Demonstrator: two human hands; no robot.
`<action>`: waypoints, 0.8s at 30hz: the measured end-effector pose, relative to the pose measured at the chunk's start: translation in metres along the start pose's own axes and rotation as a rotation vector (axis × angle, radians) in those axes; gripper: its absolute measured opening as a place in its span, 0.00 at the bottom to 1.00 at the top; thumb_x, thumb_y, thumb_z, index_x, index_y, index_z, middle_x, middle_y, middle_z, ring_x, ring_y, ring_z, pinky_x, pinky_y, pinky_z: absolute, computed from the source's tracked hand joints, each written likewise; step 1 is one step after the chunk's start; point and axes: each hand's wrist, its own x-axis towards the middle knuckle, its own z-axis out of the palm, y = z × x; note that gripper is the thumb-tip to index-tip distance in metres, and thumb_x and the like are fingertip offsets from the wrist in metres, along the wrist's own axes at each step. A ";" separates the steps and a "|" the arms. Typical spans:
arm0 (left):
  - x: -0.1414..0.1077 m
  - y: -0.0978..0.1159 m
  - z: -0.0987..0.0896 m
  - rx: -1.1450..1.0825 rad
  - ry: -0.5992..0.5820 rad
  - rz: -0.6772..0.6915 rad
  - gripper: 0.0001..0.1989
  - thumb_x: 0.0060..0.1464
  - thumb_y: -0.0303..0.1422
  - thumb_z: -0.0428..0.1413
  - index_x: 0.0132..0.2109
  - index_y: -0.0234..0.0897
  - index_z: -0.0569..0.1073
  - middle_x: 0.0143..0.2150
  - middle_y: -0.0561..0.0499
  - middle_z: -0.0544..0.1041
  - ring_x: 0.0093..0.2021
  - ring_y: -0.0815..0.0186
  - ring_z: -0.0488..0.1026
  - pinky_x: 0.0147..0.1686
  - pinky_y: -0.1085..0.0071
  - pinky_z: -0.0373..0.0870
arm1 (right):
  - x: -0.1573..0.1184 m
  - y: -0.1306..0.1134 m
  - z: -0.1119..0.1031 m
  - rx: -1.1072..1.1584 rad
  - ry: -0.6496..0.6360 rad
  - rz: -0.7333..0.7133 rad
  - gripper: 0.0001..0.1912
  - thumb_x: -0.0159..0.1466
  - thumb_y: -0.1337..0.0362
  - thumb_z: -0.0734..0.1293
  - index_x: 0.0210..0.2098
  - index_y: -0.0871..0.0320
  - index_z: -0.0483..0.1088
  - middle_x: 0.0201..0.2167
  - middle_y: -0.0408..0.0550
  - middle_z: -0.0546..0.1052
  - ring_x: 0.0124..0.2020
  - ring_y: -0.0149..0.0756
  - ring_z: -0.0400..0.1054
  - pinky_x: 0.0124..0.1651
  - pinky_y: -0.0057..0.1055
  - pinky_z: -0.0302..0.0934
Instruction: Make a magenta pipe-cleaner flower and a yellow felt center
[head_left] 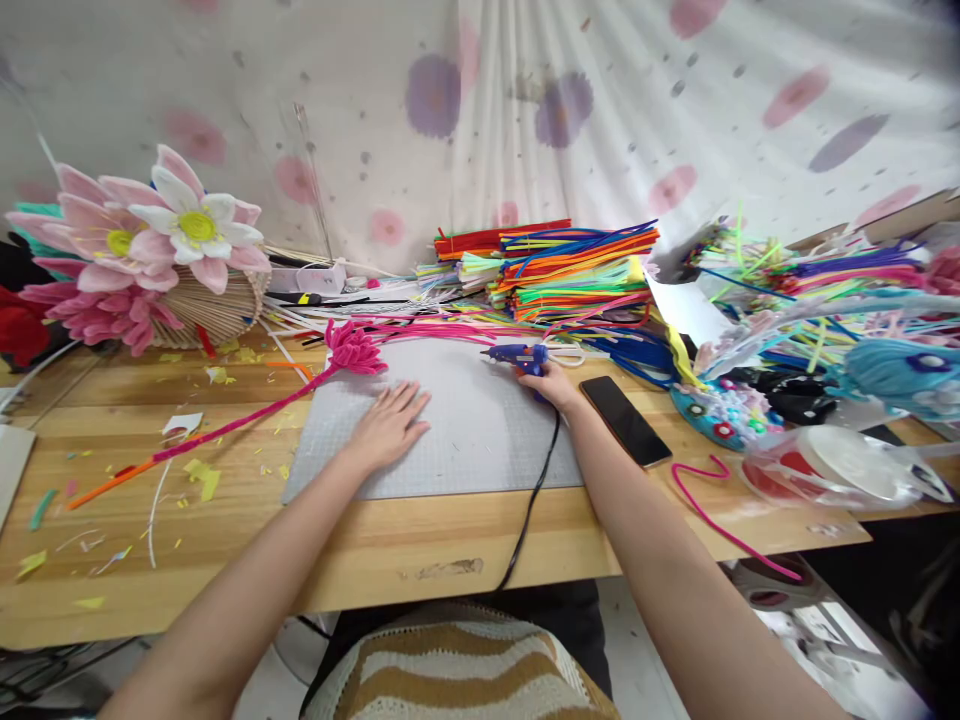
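Note:
My left hand (390,425) lies flat with fingers spread on a grey cutting mat (450,440). At the mat's far right corner, my right hand (551,385) is wrapped round a blue glue gun (517,356), its nozzle pointing left. The gun's black cord (536,490) runs down over the table's front edge. Left of my left hand rests a magenta pipe-cleaner flower (354,348); its bloom is on the mat's far left corner. Its long stem slants toward the near left and ends in orange.
Bundles of colourful pipe cleaners (577,265) are stacked at the back. A black phone (625,420) lies by my right forearm, near a bent magenta pipe cleaner (731,520) and a clear plastic tub (825,468). Pink and white flowers (187,225) stand back left; yellow scraps (202,478) litter the table.

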 end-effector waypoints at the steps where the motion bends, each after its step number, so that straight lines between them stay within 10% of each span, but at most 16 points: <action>1: -0.011 -0.013 -0.004 0.017 -0.003 -0.003 0.27 0.59 0.44 0.38 0.63 0.39 0.55 0.66 0.47 0.51 0.66 0.61 0.44 0.62 0.58 0.41 | 0.005 0.002 -0.007 0.015 0.021 0.044 0.17 0.44 0.64 0.66 0.34 0.63 0.71 0.31 0.48 0.75 0.32 0.35 0.67 0.41 0.33 0.60; 7: -0.064 -0.062 -0.028 0.096 0.146 -0.129 0.23 0.59 0.39 0.40 0.56 0.34 0.67 0.59 0.43 0.65 0.60 0.59 0.59 0.60 0.59 0.50 | 0.016 0.008 -0.024 0.063 0.090 0.092 0.14 0.43 0.65 0.67 0.30 0.62 0.71 0.30 0.49 0.76 0.32 0.37 0.69 0.39 0.32 0.62; 12: -0.024 0.000 -0.016 -0.024 0.252 -0.018 0.20 0.58 0.37 0.41 0.50 0.36 0.71 0.54 0.44 0.70 0.58 0.59 0.62 0.59 0.59 0.54 | 0.006 0.016 -0.018 0.091 0.101 -0.014 0.18 0.46 0.62 0.67 0.36 0.62 0.72 0.38 0.52 0.77 0.39 0.38 0.70 0.44 0.32 0.61; 18: 0.047 0.104 0.024 -0.146 -0.014 0.239 0.28 0.57 0.44 0.42 0.62 0.38 0.56 0.66 0.43 0.51 0.66 0.58 0.44 0.62 0.54 0.44 | -0.014 0.018 -0.024 -0.152 0.158 0.020 0.23 0.49 0.54 0.66 0.40 0.63 0.73 0.34 0.51 0.77 0.37 0.39 0.70 0.43 0.35 0.61; 24: 0.035 0.063 0.016 -0.053 -0.009 0.045 0.25 0.60 0.36 0.37 0.62 0.36 0.57 0.65 0.45 0.53 0.65 0.61 0.47 0.62 0.57 0.43 | -0.023 0.012 -0.026 -0.279 0.150 0.035 0.21 0.51 0.53 0.65 0.39 0.60 0.73 0.32 0.49 0.76 0.36 0.40 0.70 0.39 0.32 0.61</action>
